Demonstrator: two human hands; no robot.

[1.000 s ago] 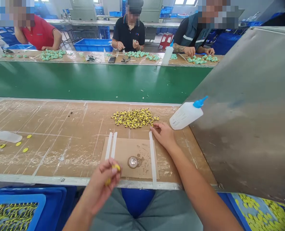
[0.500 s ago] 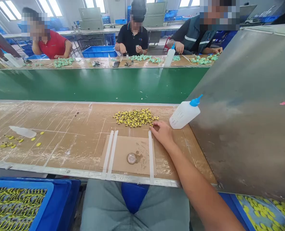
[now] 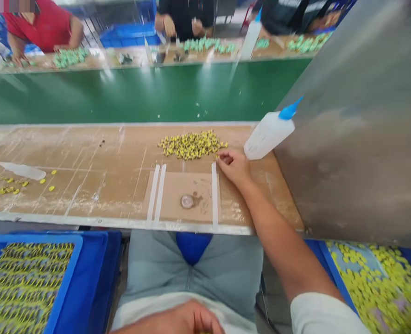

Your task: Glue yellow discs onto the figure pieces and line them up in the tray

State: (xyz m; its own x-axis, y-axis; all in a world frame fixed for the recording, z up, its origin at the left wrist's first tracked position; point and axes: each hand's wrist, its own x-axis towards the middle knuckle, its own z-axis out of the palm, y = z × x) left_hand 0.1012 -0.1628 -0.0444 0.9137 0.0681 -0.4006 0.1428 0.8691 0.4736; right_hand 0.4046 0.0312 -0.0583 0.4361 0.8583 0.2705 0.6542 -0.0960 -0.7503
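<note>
Quick note from my remote seat: right hand (image 3: 238, 168) is at the near right edge of the pile of small yellow-and-black pieces (image 3: 191, 144). Thumb and fingertips are close together by a piece there; can't tell whether they pinch it. Left hand (image 3: 194, 317) is low over the lap, fingers curled, with a bit of yellow at the frame edge; can't tell whether it's gripped.

Near the pile is a cardboard sheet (image 3: 172, 204) with tape strips (image 3: 215, 195), and a small round dish (image 3: 187, 201) sits on the sheet beside wet marks. Bottle with blue tip (image 3: 269, 134) tilts right, just beyond the right hand. Left on the table: yellow discs (image 3: 51, 188) near a white tube (image 3: 24, 170). Blue tray (image 3: 79, 250) near left bears rows of pieces; right tray (image 3: 339, 278) holds more discs. Far side, people work over green pieces (image 3: 205, 44).

I'd call the step in hand handling at the pile. A pick from there calls for a light fingertip pinch on one piece, keeping neighbours undisturbed.
</note>
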